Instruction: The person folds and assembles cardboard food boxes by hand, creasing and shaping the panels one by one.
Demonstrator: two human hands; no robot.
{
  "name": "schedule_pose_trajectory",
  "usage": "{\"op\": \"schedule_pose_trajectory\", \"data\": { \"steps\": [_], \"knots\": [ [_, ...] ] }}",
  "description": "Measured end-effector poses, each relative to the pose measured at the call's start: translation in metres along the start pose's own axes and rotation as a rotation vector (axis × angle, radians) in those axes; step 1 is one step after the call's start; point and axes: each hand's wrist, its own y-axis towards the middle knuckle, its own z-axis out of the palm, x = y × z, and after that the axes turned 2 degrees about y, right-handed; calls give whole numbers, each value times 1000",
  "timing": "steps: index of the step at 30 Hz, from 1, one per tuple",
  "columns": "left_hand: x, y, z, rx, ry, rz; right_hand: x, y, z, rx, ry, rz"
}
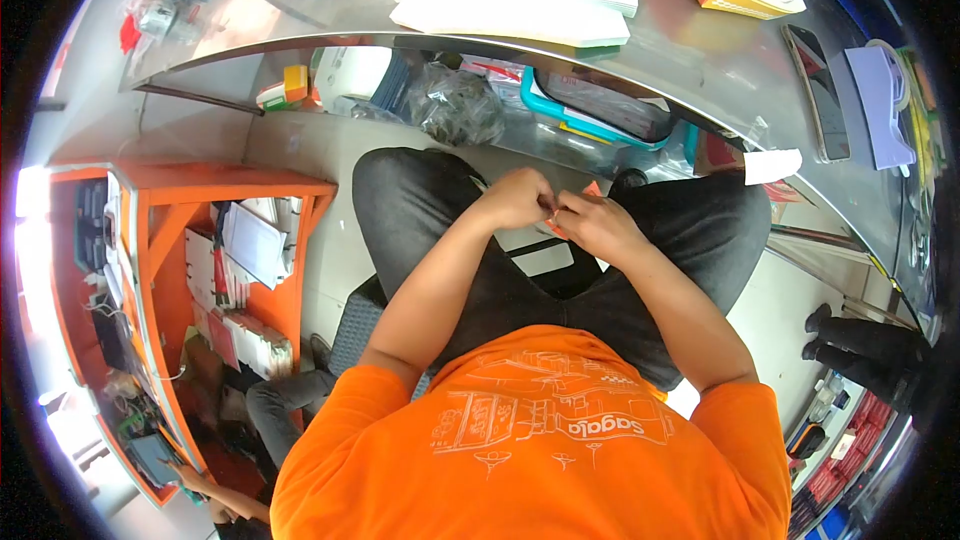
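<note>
The right hand (598, 225) pinches a small, smooth orange piece (592, 189) above the lap, its middle hidden by fingers. The left hand (518, 200) meets it, fingers curled; whether they grip is unclear. Dark, matte trousers (420, 205) surround them; under the metal table (690, 65), a crinkled clear bag (455, 105) obscures its contents.

Light: bright, white at my left edge
Tabletop: glare on the table (690, 40)
Rim: curved, black corners
</note>
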Motion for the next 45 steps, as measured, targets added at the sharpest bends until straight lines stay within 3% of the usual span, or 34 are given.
{"op": "schedule_pose_trajectory", "data": {
  "steps": [20, 26, 29, 32, 35, 38, 41, 45],
  "knots": [
    [-6, -5, 4, 15, 46, 19, -1, -1, -1, 230, 35, 120],
    [-7, -8, -7, 105, -158, 0, -6, -1, 2, 184, 293, 247],
    [-17, -13, -17, 147, -250, -48, -11, 2, -7, 256, 290, 238],
    [-18, -15, -19, 203, -231, -41, -25, 1, 2, 130, 312, 21],
    [-17, -17, -20, 237, -268, -28, -30, 2, -2, 304, 559, 163],
    [-16, -15, -22, 261, -303, -29, -26, 8, -9, 414, 920, 485],
    [-17, -14, -24, 284, -303, 2, -32, 10, -2, 467, 1006, 589],
    [-10, -8, -14, 319, -217, 8, -36, 5, 0, 356, 909, 616]
  ]
}}
